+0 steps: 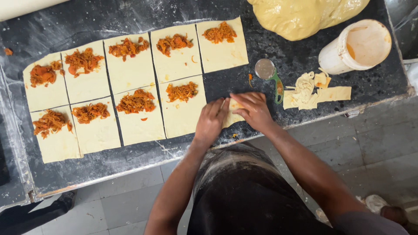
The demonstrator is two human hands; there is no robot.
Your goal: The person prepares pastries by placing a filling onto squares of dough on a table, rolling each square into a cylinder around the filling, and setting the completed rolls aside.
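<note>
While both hands press down at the near edge of the dark, flour-dusted bench (pixel 261 48), a small pale-yellow dough square (pixel 234 114) lies between and under them, mostly hidden. The left hand (pixel 211 119) lies flat with its fingers stretched forward and close together, their tips on the left edge of the dough; it grips nothing. The right hand (pixel 253 109) is spread palm-down over the right side of the piece, fingers pointing left, pressing on it and not closed around it. What shows of the dough is a narrow strip, smooth and matte, with a straight cut edge; whether it carries filling cannot be told.

To the left lie nine more cut dough squares (pixel 130 87) in two rows, five at the back and four in front, touching edge to edge. Each has a heap of shredded orange-red filling (pixel 136 101) near its far edge.

Just beyond the right hand lies a round pastry cutter (pixel 267 73) with a green handle. Right of it sits a pile of crumpled dough trimmings (pixel 311 90). A white plastic tub (pixel 359 45) lies tilted on its side at the right end of the bench, its inside smeared yellowish. A large mound of yellow dough (pixel 305 15) rests at the far edge.
</note>
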